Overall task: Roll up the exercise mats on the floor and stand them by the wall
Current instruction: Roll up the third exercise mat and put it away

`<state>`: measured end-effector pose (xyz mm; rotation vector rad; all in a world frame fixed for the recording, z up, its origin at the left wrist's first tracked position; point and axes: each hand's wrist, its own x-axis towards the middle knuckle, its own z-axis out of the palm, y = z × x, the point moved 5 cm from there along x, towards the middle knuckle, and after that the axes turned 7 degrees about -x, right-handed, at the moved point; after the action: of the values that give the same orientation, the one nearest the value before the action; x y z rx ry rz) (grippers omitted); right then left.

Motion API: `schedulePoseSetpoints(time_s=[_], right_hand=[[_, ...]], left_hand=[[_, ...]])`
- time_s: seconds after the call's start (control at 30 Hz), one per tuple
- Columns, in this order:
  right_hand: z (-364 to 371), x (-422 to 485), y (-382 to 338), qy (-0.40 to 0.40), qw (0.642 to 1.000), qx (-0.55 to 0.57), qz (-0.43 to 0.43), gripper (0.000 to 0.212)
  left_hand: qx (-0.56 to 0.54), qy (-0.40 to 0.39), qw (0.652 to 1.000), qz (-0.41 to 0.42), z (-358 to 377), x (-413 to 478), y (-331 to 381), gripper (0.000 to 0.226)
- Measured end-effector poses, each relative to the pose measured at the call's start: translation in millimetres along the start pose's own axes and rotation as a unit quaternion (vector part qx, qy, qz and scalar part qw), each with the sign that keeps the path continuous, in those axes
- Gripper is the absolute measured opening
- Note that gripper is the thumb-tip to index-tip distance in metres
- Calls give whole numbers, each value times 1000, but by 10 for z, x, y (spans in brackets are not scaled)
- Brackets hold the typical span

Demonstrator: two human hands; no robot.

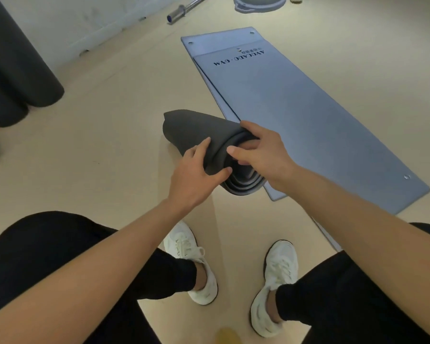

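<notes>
A dark grey rolled mat [191,130] lies on the floor in front of me, its spiral end facing my feet. My left hand [196,175] grips the outer flap of the roll, thumb on top and fingers curled under its edge. My right hand [261,152] holds the near end of the roll from the right, fingers curled over it. To the right, grey-blue mats [308,115] lie flat and stacked, the top one printed with lettering. Two dark rolled mats [18,70] stand by the white wall at the left.
A metal bar [184,9] lies along the wall at the back. A grey dome-shaped balance trainer [258,3] sits at the top edge. My white shoes [191,264] are planted just short of the roll. Beige floor surrounds the mats.
</notes>
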<state>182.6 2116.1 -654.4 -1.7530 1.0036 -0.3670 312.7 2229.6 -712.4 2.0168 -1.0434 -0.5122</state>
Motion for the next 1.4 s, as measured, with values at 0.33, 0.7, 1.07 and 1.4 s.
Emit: schedulePoseSetpoints(time_s=[0.33,0.7,1.07,1.4], right_hand=[[33,7,81,-56,998,28,3,76],[-8,-1,84,-122,970,-193,-79,79],[-66,111,559,-13,998,-42,-42,70],[-161,630,251,131,988,66,-56,55]], left_hand=[[82,16,997,1,9,-58,53,101],[86,30,995,47,-195,42,145,67],[-3,58,998,7,-460,302,235,58],[38,80,996,-13,-488,744,713,57]])
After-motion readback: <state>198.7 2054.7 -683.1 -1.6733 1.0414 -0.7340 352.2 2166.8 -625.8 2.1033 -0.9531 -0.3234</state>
